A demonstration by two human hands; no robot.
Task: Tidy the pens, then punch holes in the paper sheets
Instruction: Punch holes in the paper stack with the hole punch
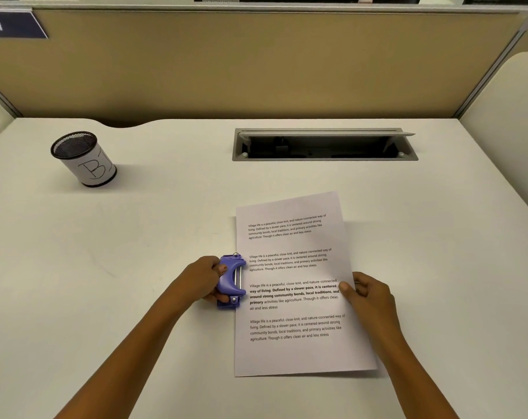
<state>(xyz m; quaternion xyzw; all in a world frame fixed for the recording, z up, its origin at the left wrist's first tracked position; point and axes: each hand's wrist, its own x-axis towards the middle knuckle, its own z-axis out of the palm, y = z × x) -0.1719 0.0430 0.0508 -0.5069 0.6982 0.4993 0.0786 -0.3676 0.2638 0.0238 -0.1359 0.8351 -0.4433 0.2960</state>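
A printed paper sheet (296, 352) lies on the white desk (135, 237), tilted a little. A purple hole punch (231, 281) sits over the sheet's left edge at mid-height. My left hand (203, 279) grips the punch from the left, thumb on its top. My right hand (367, 294) pinches the sheet's right edge, thumb on top of the paper. No pens are visible.
A black mesh pen cup (82, 158) with a white label marked "B" stands at the back left. An open cable tray (324, 145) is set into the desk at the back. Beige partition walls (256, 65) enclose the desk.
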